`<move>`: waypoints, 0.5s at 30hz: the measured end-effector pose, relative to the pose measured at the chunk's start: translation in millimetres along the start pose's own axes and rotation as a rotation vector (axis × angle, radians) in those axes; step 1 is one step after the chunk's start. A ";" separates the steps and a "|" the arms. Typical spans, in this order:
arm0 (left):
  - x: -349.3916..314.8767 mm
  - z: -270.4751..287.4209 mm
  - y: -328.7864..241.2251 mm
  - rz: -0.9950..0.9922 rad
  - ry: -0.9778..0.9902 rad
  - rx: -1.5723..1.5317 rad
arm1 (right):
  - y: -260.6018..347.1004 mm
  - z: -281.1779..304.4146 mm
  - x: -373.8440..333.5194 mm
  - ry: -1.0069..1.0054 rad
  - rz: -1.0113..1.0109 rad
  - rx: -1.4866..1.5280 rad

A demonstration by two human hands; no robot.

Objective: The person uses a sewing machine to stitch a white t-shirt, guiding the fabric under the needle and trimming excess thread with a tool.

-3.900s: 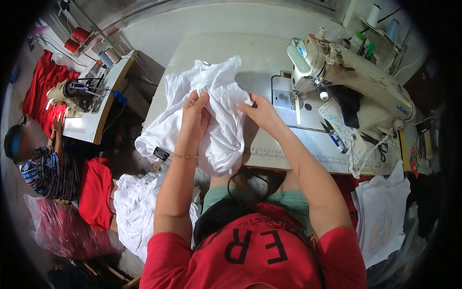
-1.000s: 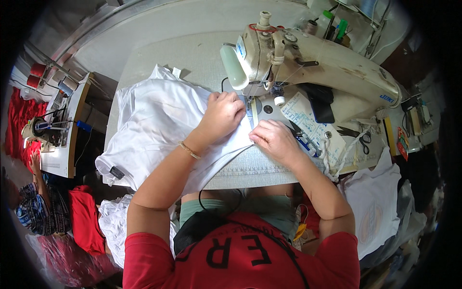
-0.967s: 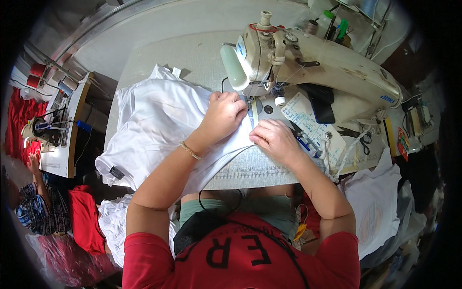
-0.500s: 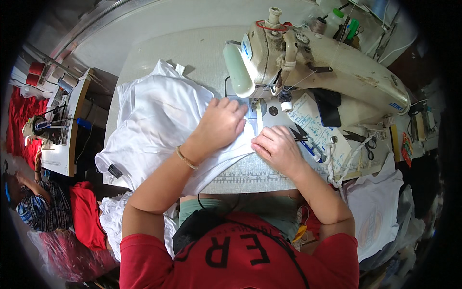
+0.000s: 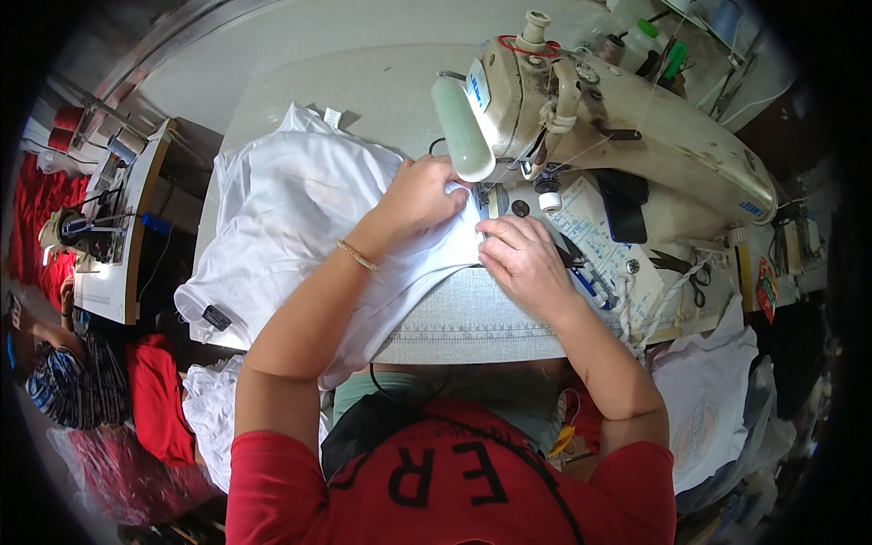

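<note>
A white fabric garment (image 5: 295,204) is spread over the sewing table, its right edge running up to the needle area of an industrial sewing machine (image 5: 627,123). My left hand (image 5: 423,194) is closed on the cloth just left of the presser foot, the fingertips partly hidden under the machine's head. Nearer to me, my right hand (image 5: 520,258) pinches the garment's edge with curled fingers, just in front of the foot. A small dark label (image 5: 216,317) shows at the garment's lower left corner. The needle itself is hidden.
Right of my hand lie small black snips (image 5: 570,252), a dark phone (image 5: 621,207), a handwritten paper (image 5: 581,213) and black scissors (image 5: 698,283). White cloth (image 5: 704,400) hangs at the right. Another machine (image 5: 86,232) and a person's arm (image 5: 56,334) are at the left.
Both hands have shifted slightly away from me, toward the machine's foot, with the garment edge. The left fingers have moved farther in beneath the machine's head.
</note>
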State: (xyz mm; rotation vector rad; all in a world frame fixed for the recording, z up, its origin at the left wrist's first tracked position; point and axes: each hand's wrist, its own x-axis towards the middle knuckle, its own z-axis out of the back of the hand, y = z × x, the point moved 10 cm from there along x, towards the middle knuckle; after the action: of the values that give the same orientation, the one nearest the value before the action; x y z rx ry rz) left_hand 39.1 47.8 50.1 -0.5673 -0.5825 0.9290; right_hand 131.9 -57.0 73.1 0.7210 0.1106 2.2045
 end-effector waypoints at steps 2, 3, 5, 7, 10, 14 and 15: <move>3.7 -10.9 14.3 0.089 0.158 -0.141 | 0.7 -3.3 -0.6 0.027 0.007 0.036; 4.2 -16.2 20.8 0.140 0.245 -0.212 | 0.6 -4.7 -0.8 0.034 0.003 0.025; 1.3 -28.5 30.0 0.267 0.459 -0.356 | 1.1 -6.9 -1.3 0.042 -0.002 0.008; -0.7 -31.8 29.4 0.352 0.599 -0.431 | 1.3 -8.8 -1.6 0.046 -0.015 -0.001; -2.1 -30.1 19.0 0.381 0.756 -0.292 | 1.2 -10.2 -1.7 0.045 -0.036 -0.006; 7.0 -20.1 -3.6 0.141 0.682 0.255 | 2.2 -9.4 -1.8 0.031 -0.048 -0.010; 7.0 -16.7 -7.7 0.099 0.593 0.367 | 2.7 -9.2 -2.0 0.030 -0.047 -0.021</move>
State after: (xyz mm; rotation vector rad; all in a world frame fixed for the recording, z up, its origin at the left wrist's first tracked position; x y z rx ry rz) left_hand 58.0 46.8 44.9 -0.5077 0.1492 0.8780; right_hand 126.3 -58.9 65.3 0.6672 0.1189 2.1689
